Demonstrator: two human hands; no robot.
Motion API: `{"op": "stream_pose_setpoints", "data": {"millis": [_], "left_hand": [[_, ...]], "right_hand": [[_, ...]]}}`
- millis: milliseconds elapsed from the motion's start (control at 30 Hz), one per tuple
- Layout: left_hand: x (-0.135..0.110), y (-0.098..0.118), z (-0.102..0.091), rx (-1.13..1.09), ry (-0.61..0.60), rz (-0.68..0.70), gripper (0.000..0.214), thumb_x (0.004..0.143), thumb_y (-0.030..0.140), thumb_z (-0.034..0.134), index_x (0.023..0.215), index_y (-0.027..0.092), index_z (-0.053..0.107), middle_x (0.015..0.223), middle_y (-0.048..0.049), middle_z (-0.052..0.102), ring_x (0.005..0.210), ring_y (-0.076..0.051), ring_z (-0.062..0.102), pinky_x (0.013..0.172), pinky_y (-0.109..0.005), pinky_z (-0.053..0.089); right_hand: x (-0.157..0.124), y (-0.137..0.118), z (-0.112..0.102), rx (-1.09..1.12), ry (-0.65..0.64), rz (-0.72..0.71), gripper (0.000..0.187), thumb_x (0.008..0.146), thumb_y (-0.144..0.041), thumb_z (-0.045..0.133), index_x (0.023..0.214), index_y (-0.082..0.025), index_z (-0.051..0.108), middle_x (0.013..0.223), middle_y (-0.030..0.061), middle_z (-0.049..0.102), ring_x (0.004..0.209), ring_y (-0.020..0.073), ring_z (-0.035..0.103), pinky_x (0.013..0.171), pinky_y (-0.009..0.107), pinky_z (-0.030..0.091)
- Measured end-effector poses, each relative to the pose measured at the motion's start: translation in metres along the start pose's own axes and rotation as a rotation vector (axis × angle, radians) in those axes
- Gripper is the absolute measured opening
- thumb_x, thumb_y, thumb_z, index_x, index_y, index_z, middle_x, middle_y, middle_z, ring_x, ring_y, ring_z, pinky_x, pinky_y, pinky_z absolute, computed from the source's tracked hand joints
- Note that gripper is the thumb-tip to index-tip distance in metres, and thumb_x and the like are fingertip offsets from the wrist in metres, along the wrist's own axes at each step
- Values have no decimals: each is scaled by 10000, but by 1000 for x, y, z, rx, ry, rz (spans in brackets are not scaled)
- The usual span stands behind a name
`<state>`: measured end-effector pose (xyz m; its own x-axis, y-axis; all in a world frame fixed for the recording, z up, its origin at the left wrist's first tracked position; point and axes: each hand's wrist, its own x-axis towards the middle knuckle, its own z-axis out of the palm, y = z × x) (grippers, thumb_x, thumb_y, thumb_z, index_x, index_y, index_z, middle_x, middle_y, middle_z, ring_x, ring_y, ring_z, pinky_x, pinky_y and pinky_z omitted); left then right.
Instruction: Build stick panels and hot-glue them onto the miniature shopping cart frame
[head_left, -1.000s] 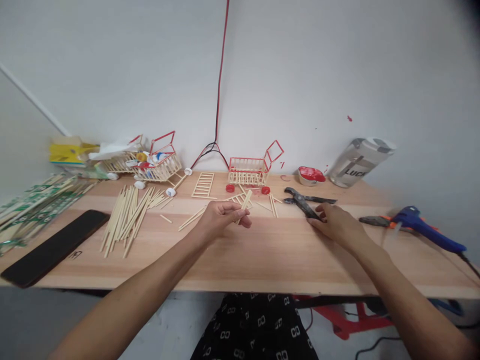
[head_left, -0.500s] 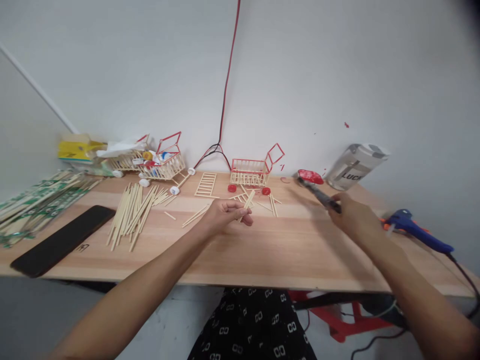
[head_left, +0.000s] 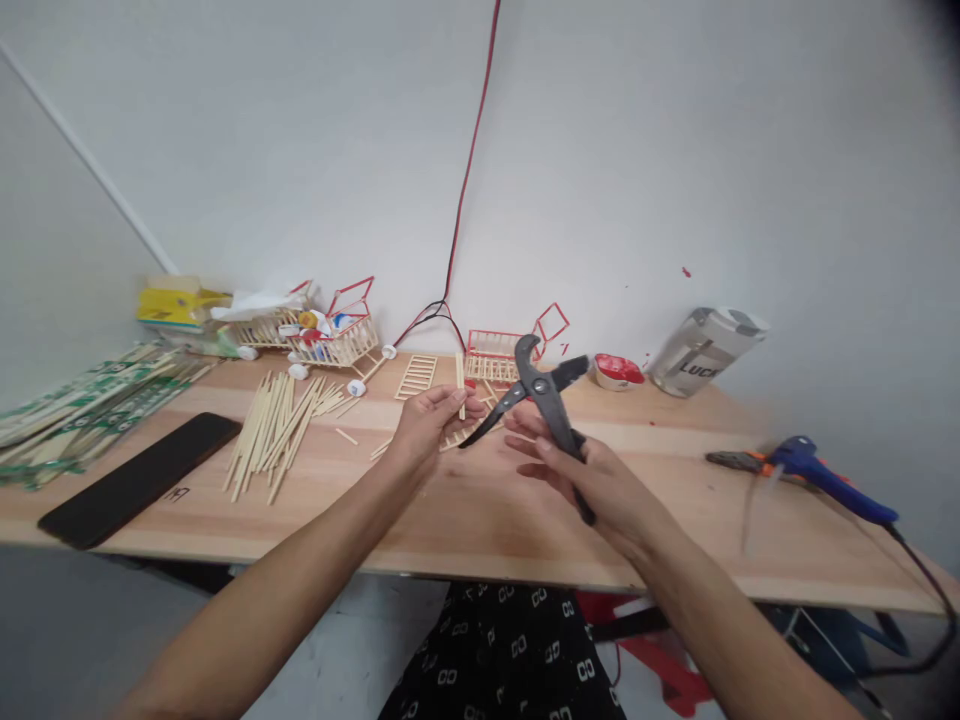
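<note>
My left hand (head_left: pixel 429 422) pinches short wooden sticks (head_left: pixel 460 374) upright between thumb and fingers. Facing it, my right hand (head_left: pixel 619 490) holds a black hand cutter (head_left: pixel 553 405) by one handle, with its fingers partly stretched out. The cutter's jaws are spread, and its other handle points toward my left hand. Behind both hands stands a small stick cart (head_left: pixel 491 345) with red-painted edges, partly covered by the cutter. A ladder-shaped stick panel (head_left: pixel 417 376) lies just beyond my left hand.
Loose sticks (head_left: pixel 262 435), a long black object (head_left: pixel 142 480) and green-wrapped sticks (head_left: pixel 90 405) lie on the left. Another cart (head_left: pixel 345 340) stands behind them. To the right are a bowl of red paint (head_left: pixel 619 371), a tilted canister (head_left: pixel 709 352), pliers (head_left: pixel 735 460) and a corded blue glue gun (head_left: pixel 832 482).
My right hand has brought the cutter from beside the red bowl to the middle, its jaws now spread. My left hand has turned the sticks upright.
</note>
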<state>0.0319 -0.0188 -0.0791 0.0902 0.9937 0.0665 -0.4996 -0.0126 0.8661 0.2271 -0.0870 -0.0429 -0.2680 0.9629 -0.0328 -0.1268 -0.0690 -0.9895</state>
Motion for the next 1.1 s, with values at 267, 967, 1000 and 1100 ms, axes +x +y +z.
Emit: {"op": "stream_pose_setpoints", "data": {"millis": [267,967,1000,1100], "left_hand": [[-1,4,-2,34,0,-101,392,518,402,856,719,111,686,630,-37,694,532,-123,616,551,-214,479],[-15,10,8,234,-295,-20,332,765,414,703,882,105,699,724,-79,694,636,-137,633,597,-233,503],[-16,10,10,242,-345,-39,329,775,412,693,882,101,697,717,-82,690,632,-137,632,589,-231,502],[-20,9,13,259,-466,-107,319,798,407,673,883,100,693,705,-83,686,621,-132,629,574,-226,496]], "right_hand": [[25,17,49,90,-98,-185,437,864,-351,628,1291,-266,586,1402,32,520,1313,238,459,1128,431,322],[9,-23,-43,-327,13,-103,391,810,-387,626,1165,-223,621,1195,76,641,1122,287,576,968,448,455],[8,-28,-52,-481,27,-94,408,812,-405,621,1176,-221,614,1165,75,650,1096,283,584,950,432,465],[8,-40,-66,-834,9,-65,397,829,-430,578,1155,-207,610,1031,73,677,954,254,615,859,385,496]]}}
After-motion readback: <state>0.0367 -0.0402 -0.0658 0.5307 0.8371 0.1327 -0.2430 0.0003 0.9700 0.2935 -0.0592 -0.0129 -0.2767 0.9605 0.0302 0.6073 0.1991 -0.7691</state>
